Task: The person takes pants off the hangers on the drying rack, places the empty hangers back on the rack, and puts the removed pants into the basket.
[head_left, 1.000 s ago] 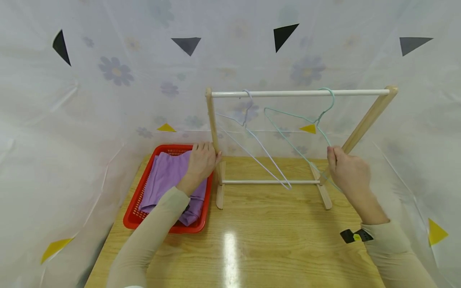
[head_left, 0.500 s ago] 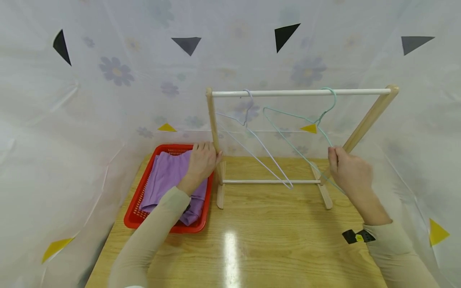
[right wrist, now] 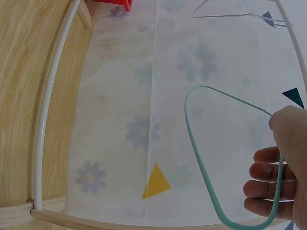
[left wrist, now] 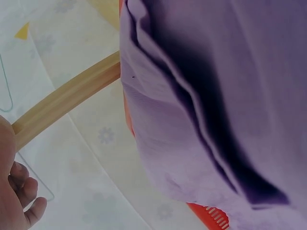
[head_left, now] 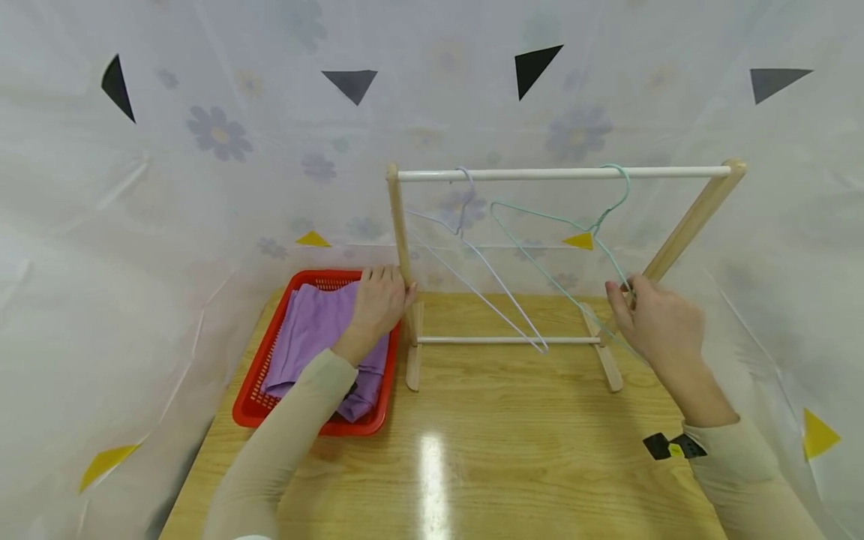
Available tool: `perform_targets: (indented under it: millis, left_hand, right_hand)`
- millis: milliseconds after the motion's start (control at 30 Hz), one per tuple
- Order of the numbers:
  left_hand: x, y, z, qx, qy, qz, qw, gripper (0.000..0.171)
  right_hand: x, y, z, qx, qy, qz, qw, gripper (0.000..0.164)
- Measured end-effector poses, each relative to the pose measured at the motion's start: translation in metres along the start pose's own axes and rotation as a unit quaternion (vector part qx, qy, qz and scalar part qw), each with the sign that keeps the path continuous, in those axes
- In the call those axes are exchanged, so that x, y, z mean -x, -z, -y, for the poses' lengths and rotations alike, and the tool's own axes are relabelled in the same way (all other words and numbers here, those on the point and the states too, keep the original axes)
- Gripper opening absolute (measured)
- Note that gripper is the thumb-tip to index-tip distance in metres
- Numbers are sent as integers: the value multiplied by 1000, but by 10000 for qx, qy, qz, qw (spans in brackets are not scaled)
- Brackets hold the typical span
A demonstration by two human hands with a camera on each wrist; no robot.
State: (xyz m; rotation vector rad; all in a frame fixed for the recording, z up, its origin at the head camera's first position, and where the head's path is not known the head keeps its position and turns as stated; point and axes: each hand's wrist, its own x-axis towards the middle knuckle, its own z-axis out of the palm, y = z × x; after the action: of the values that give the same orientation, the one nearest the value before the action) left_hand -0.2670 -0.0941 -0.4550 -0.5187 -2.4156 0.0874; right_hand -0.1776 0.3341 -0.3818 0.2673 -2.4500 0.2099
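My left hand (head_left: 379,304) grips the left post (head_left: 400,232) of a small wooden clothes rack, its forearm crossing over a red basket. In the left wrist view, that hand's curled fingers (left wrist: 29,189) show beside the post. A mint-green wire hanger (head_left: 628,182) hangs by its hook toward the right of the rack's white top bar (head_left: 540,175). At its lower right side, my right hand (head_left: 661,322) holds the wire, thumb and fingertips slightly parted around it. The right wrist view has the wire running across the curled fingers (right wrist: 268,189).
A lilac wire hanger (head_left: 471,184) hangs near the left post. Folded purple cloth (head_left: 310,322) fills the red basket (head_left: 390,382) on the wooden table (head_left: 513,450). Behind the rack stands a flowered sheet (head_left: 270,187) with black, grey and yellow triangles.
My right thumb has parted from the fingertips at the mint-green hanger, and the hand has shifted slightly right. The hanger's left end has swung a little left. My left hand stays put.
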Motion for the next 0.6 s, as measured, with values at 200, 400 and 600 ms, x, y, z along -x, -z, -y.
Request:
perform_targets:
  millis: [200, 400, 600]
  left_hand:
    - [-1, 1, 2, -45, 0, 105, 9999, 44]
    - [0, 2, 4, 75, -56, -71, 9999, 46]
    - [3, 9, 6, 295, 87, 213, 9993, 54]
  right_hand:
    - [2, 5, 4, -24, -135, -191, 9997, 49]
    - [6, 7, 6, 88, -23, -587, 9982, 77]
    - [11, 8, 12, -57, 44, -965, 9953, 94]
